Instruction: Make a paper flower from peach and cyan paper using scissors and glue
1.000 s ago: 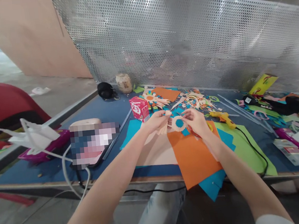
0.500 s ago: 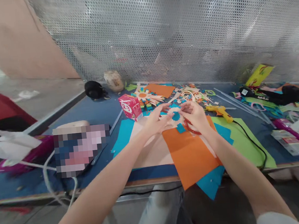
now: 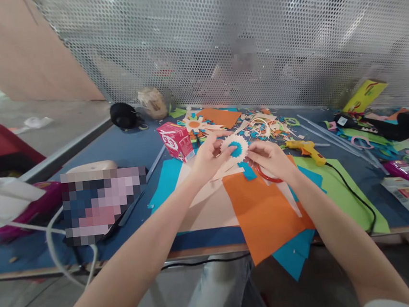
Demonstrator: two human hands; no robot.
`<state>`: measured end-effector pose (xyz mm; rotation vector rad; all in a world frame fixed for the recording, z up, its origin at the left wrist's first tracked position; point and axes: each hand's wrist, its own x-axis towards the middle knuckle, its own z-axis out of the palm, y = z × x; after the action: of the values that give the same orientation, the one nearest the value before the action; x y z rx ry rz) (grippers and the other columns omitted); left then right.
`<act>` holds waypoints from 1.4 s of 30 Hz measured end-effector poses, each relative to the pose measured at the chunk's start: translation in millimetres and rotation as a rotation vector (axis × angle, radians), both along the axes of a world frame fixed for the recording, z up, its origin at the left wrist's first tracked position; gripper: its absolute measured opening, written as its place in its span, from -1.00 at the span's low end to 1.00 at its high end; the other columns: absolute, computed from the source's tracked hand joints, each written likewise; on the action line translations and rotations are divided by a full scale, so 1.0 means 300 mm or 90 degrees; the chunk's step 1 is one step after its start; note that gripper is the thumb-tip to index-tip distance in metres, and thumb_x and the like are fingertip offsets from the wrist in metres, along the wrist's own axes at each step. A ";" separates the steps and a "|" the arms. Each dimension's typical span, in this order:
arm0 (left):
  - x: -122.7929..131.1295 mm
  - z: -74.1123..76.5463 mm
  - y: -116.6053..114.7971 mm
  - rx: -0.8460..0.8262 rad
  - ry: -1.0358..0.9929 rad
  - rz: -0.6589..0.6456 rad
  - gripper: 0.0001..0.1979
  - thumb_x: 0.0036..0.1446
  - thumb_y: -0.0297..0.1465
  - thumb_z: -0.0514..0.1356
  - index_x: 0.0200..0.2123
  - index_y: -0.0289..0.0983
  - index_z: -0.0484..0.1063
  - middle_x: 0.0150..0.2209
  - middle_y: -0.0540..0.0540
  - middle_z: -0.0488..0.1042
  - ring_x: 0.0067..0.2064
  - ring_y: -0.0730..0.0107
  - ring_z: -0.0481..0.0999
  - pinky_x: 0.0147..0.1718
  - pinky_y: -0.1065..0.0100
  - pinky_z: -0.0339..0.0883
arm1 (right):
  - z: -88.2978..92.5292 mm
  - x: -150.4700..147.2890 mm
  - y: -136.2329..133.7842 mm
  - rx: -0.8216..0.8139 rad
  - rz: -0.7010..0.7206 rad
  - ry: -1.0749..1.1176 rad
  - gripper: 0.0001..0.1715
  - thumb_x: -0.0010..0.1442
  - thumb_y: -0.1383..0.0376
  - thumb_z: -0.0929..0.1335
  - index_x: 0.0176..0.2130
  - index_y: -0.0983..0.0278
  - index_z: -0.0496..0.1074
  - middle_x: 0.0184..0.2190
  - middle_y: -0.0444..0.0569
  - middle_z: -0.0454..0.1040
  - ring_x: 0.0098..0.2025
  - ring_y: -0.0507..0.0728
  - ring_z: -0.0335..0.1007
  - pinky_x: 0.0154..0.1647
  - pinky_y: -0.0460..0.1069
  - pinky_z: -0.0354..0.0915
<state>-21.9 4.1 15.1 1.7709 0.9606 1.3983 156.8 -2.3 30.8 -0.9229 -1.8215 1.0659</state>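
Between my two hands is a paper flower (image 3: 240, 145), a pale toothed ring with a blue centre, raised over the sheets. My left hand (image 3: 212, 155) grips its left side, thumb pressed on the blue middle. On its right edge my right hand (image 3: 268, 157) pinches with thumb and fingertips. Below the right hand lie what look like scissors, with a red handle (image 3: 269, 175) partly covered by the hand. Under both hands are a pale sheet (image 3: 210, 211), an orange sheet (image 3: 261, 215) and blue paper (image 3: 167, 181).
A pink box (image 3: 176, 141) stands left of my hands. Paper scraps (image 3: 263, 123) and a cut paper flower (image 3: 194, 124) lie behind. A yellow glue gun (image 3: 305, 149) rests on the right beside a green sheet (image 3: 342, 198). A phone-like blurred object (image 3: 104, 202) lies left.
The paper flower has turned to face me more fully, its blue centre showing within the pale ring. My right hand has shifted slightly down its edge. The view has moved a little.
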 end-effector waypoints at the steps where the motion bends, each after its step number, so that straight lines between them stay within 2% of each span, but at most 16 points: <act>1: 0.000 0.001 -0.001 0.002 -0.005 -0.005 -0.68 0.00 -0.32 0.20 -0.16 -0.29 0.28 -0.41 -0.02 0.42 -0.53 0.59 0.33 -0.56 0.53 0.19 | -0.002 -0.001 0.000 0.001 0.000 -0.002 -0.83 0.05 0.22 0.31 -0.48 0.27 0.32 -0.55 -0.15 0.40 -0.53 -0.05 0.33 -0.44 -0.12 0.29; 3: 0.000 0.002 -0.002 0.001 -0.012 -0.005 -0.67 -0.02 -0.32 0.21 -0.17 -0.29 0.28 -0.38 -0.03 0.44 -0.51 0.59 0.35 -0.54 0.52 0.20 | -0.006 -0.003 0.000 -0.002 0.000 -0.003 -0.84 0.05 0.24 0.31 -0.48 0.28 0.33 -0.55 -0.15 0.41 -0.53 -0.06 0.33 -0.44 -0.12 0.30; 7: 0.002 0.004 -0.006 0.013 -0.003 0.009 -0.67 -0.01 -0.36 0.20 -0.15 -0.28 0.26 -0.51 0.05 0.36 -0.53 0.58 0.33 -0.58 0.54 0.16 | -0.012 -0.005 0.001 -0.014 -0.007 0.021 -0.88 0.01 0.26 0.33 -0.46 0.27 0.32 -0.55 -0.17 0.41 -0.56 -0.07 0.32 -0.47 -0.13 0.29; 12: 0.006 0.008 -0.013 0.032 0.036 0.017 -0.73 -0.01 -0.40 0.20 -0.19 -0.26 0.27 -0.40 0.01 0.40 -0.52 0.60 0.33 -0.57 0.53 0.18 | -0.010 -0.009 0.000 -0.012 -0.028 0.013 -0.85 0.00 0.23 0.33 -0.49 0.28 0.33 -0.56 -0.16 0.40 -0.57 -0.07 0.30 -0.50 -0.13 0.26; 16: 0.009 0.009 -0.017 0.003 0.029 0.007 -0.71 -0.01 -0.42 0.21 -0.17 -0.27 0.28 -0.55 0.09 0.29 -0.56 0.60 0.29 -0.60 0.54 0.14 | -0.011 -0.008 -0.001 -0.011 -0.050 0.002 -0.83 -0.01 0.21 0.33 -0.50 0.27 0.32 -0.58 -0.16 0.39 -0.58 -0.06 0.30 -0.52 -0.12 0.24; 21: 0.011 0.011 -0.018 -0.015 0.001 -0.010 -0.69 -0.02 -0.41 0.22 -0.17 -0.28 0.28 -0.42 0.01 0.36 -0.49 0.59 0.31 -0.57 0.53 0.15 | -0.024 -0.003 0.006 -0.014 -0.050 0.007 -0.81 -0.01 0.18 0.34 -0.49 0.27 0.34 -0.56 -0.15 0.40 -0.57 -0.04 0.31 -0.52 -0.11 0.25; 23: 0.010 0.011 -0.018 -0.023 0.005 -0.007 -0.69 -0.02 -0.41 0.22 -0.16 -0.28 0.28 -0.46 0.03 0.33 -0.49 0.59 0.30 -0.56 0.53 0.15 | -0.028 0.000 0.009 -0.014 -0.043 0.004 -0.80 0.00 0.18 0.34 -0.48 0.27 0.35 -0.55 -0.15 0.40 -0.56 -0.04 0.31 -0.52 -0.11 0.24; 29: 0.007 -0.011 -0.006 -0.014 0.015 -0.017 -0.68 -0.01 -0.40 0.21 -0.14 -0.26 0.28 -0.57 0.11 0.20 -0.56 0.61 0.23 -0.59 0.53 0.12 | -0.020 0.001 0.007 -0.001 -0.018 -0.010 -0.79 0.02 0.18 0.34 -0.49 0.28 0.36 -0.54 -0.15 0.38 -0.57 -0.06 0.29 -0.51 -0.12 0.23; 34: 0.009 -0.026 0.004 0.000 0.031 -0.029 -0.66 0.01 -0.38 0.19 -0.11 -0.27 0.27 -0.50 0.04 0.29 -0.51 0.58 0.27 -0.57 0.52 0.15 | -0.022 -0.001 0.011 -0.005 -0.029 0.013 -0.80 -0.01 0.19 0.34 -0.51 0.27 0.31 -0.60 -0.20 0.33 -0.60 -0.06 0.27 -0.55 -0.13 0.21; 36: 0.009 -0.027 0.006 0.045 0.052 0.005 -0.62 -0.01 -0.37 0.20 -0.09 -0.27 0.25 -0.34 -0.05 0.37 -0.40 0.52 0.35 -0.51 0.49 0.22 | -0.026 -0.004 0.012 -0.001 -0.039 0.013 -0.80 -0.02 0.19 0.34 -0.51 0.26 0.31 -0.60 -0.19 0.33 -0.60 -0.05 0.27 -0.55 -0.12 0.22; 38: 0.008 -0.025 0.005 0.135 0.097 0.100 -0.61 -0.03 -0.39 0.22 -0.08 -0.25 0.24 -0.19 -0.12 0.38 -0.27 0.45 0.38 -0.37 0.41 0.28 | -0.030 -0.007 0.011 0.018 -0.060 0.000 -0.81 -0.02 0.18 0.35 -0.50 0.26 0.33 -0.59 -0.18 0.35 -0.59 -0.04 0.29 -0.53 -0.11 0.23; 40: 0.007 -0.024 -0.002 0.235 0.160 0.182 -0.63 -0.02 -0.41 0.21 -0.09 -0.24 0.26 -0.17 -0.11 0.40 -0.20 0.40 0.39 -0.22 0.33 0.28 | -0.031 -0.012 0.006 0.045 -0.091 -0.010 -0.82 -0.02 0.19 0.35 -0.49 0.26 0.35 -0.59 -0.16 0.37 -0.57 -0.01 0.32 -0.52 -0.10 0.24; 42: 0.009 -0.023 -0.013 0.301 0.217 0.185 -0.64 0.03 -0.41 0.19 -0.06 -0.22 0.26 -0.25 -0.07 0.46 -0.18 0.38 0.41 -0.12 0.27 0.24 | -0.030 -0.014 0.002 0.070 -0.113 -0.017 -0.84 0.00 0.20 0.34 -0.48 0.25 0.36 -0.58 -0.15 0.40 -0.53 0.01 0.35 -0.51 -0.10 0.25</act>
<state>-19.2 0.2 8.2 2.3500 1.1707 1.6355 152.5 -1.8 21.8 -1.0148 -1.7644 0.8390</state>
